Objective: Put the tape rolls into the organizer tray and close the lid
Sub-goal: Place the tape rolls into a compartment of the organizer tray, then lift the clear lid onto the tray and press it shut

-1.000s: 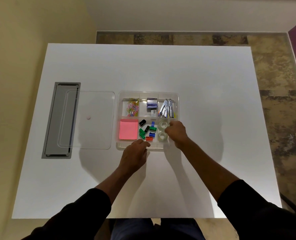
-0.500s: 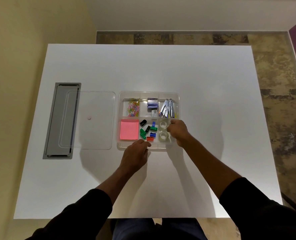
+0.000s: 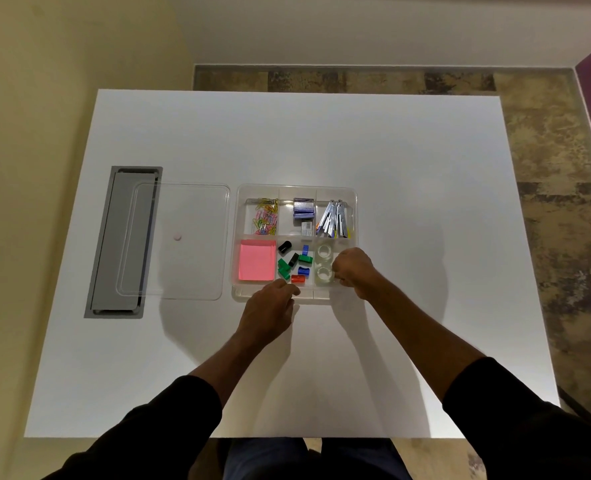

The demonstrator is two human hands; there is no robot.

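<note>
The clear organizer tray [image 3: 353, 202] sits mid-table with its compartments uncovered. Two clear tape rolls lie flat in its front right compartment, one at the back [image 3: 323, 251] and one in front [image 3: 323, 275]. My right hand [image 3: 353, 270] is curled at the tray's right side. Its fingertips are against the front roll, and whether they grip it does not show. My left hand [image 3: 270, 308] rests on the tray's front rim with its fingers closed over the edge. The clear lid [image 3: 197, 216] lies flat to the left of the tray.
Other compartments hold pink sticky notes [image 3: 256, 260], coloured clips [image 3: 294, 263], paper clips [image 3: 265, 218], staple boxes [image 3: 303, 209] and metal clips [image 3: 334, 220]. A grey cable hatch [image 3: 114, 244] is set into the white table [image 3: 425, 237], partly under the lid.
My right hand has drawn back slightly to the right, off the rolls, which now show in full. My left hand has stayed on the tray's front rim.
</note>
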